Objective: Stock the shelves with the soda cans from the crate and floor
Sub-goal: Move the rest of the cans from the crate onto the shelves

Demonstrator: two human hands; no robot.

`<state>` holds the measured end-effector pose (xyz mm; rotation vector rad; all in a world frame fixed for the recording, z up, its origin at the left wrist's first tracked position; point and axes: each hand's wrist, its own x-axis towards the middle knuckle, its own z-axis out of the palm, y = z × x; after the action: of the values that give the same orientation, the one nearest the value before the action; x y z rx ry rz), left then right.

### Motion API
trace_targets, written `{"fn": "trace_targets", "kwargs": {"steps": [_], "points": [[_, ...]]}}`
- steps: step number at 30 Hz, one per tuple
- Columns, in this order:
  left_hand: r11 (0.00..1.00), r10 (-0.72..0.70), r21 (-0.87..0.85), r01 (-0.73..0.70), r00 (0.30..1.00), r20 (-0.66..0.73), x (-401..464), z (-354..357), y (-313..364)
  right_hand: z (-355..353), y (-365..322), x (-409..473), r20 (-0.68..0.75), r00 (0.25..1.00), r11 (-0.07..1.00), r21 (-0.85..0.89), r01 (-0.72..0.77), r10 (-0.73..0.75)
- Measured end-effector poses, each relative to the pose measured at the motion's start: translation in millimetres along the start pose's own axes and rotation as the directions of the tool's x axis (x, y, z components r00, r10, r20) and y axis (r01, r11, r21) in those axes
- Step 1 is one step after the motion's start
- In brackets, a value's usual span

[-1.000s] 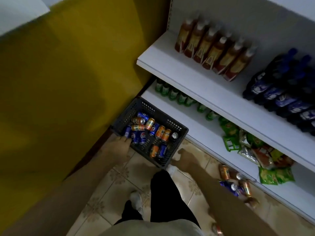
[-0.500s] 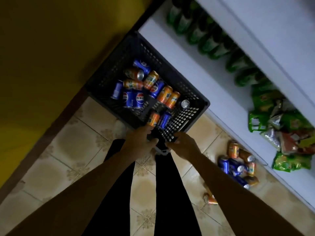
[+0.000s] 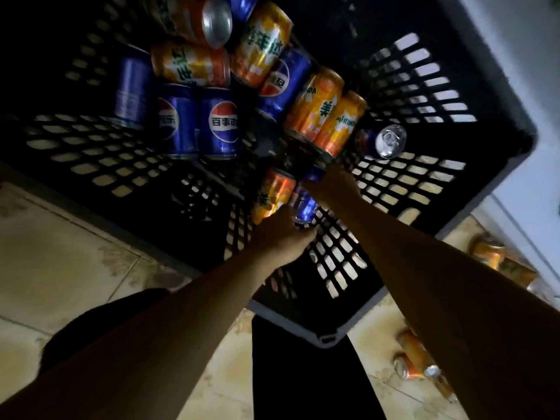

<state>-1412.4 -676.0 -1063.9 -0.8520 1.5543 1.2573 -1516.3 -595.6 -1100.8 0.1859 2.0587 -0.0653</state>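
- Head view: the camera has dropped close over the black crate [image 3: 491, 95], which a second ago lay small beside the shelves; the shelves are now out of frame apart from a white edge at the crate's right.
- Both arms have gone from the crate's near rim, where they were half a second ago, down inside it.
- The left hand [image 3: 281, 234] is at the near ends of two cans lying side by side on the crate floor, an orange can [image 3: 272, 192] and a blue can [image 3: 306, 204]. Its fingers are hidden beneath the hand, so I cannot tell whether they grasp either can.
- The right hand [image 3: 333, 186] lies over the far part of the blue can; whether its fingers have clenched round it, I cannot tell.
- The rest of the cans [image 3: 218, 125] lie in a heap at the crate's far side, blue and orange mixed, one standing on end [image 3: 389, 140].
- More loose cans [image 3: 415, 359] lie on the tiled floor [image 3: 60, 268] to the right of the crate.
- Judgement: picking has just begun; nothing is shelved yet, and the crate's load and the floor cans are all to come.
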Motion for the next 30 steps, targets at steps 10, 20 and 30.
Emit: {"fn": "trace_targets", "kwargs": {"steps": [10,20,30], "points": [[0.986,0.014,-0.165,-0.032,0.994,-0.108,31.8,17.6,-3.6,8.6,3.5,34.8,0.053,0.998,0.997,0.067,-0.022,0.018],[0.911,0.11,-0.36,-0.203,0.958,-0.264,-190.2,-25.0,55.5,-118.0,-7.4,-173.4,0.295,0.955,0.9,0.421,-0.117,-0.013],[0.525,-0.158,-0.851,-0.013,0.981,-0.112,-469.8,-76.9,141.0,-265.6,13.8,-421.8,0.164,0.966,0.767,0.639,0.05,-0.2]]}}
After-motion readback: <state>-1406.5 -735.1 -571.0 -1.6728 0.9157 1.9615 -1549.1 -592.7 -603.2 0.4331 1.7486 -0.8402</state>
